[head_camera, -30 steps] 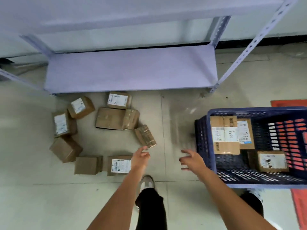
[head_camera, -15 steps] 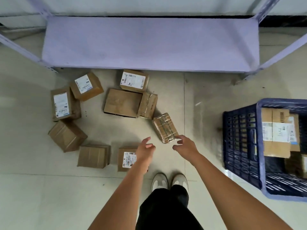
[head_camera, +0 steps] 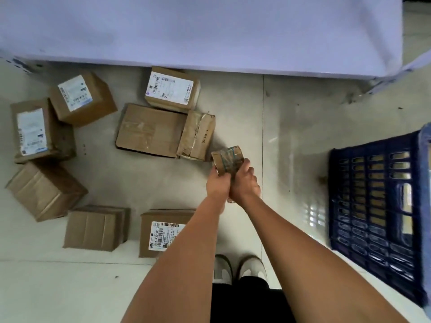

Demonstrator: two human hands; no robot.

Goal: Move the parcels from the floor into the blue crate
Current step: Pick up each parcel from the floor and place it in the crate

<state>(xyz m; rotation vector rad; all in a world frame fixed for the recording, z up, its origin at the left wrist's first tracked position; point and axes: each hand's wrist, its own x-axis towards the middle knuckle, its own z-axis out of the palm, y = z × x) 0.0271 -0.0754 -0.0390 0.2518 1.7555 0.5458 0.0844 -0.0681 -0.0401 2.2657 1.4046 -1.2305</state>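
A small taped parcel (head_camera: 228, 159) sits between both my hands near the middle of the floor. My left hand (head_camera: 218, 184) grips its left side and my right hand (head_camera: 246, 180) grips its right side; the hands hide its near end. Several brown cardboard parcels lie on the floor to the left, among them a flat one (head_camera: 150, 130), a labelled one (head_camera: 171, 89) by the shelf and a labelled one (head_camera: 161, 231) partly under my left forearm. The blue crate (head_camera: 373, 206) stands at the right edge; only its slotted side wall shows.
A pale purple shelf board (head_camera: 210, 31) spans the top, just above the parcels, with a metal upright (head_camera: 417, 64) at the right. My white shoes (head_camera: 238, 269) stand below the hands. Tiled floor lies between me and the crate.
The view has dropped closer to the floor. Both hands, open and apart before, have closed on the small taped parcel. The crate has slid to the right edge of view.
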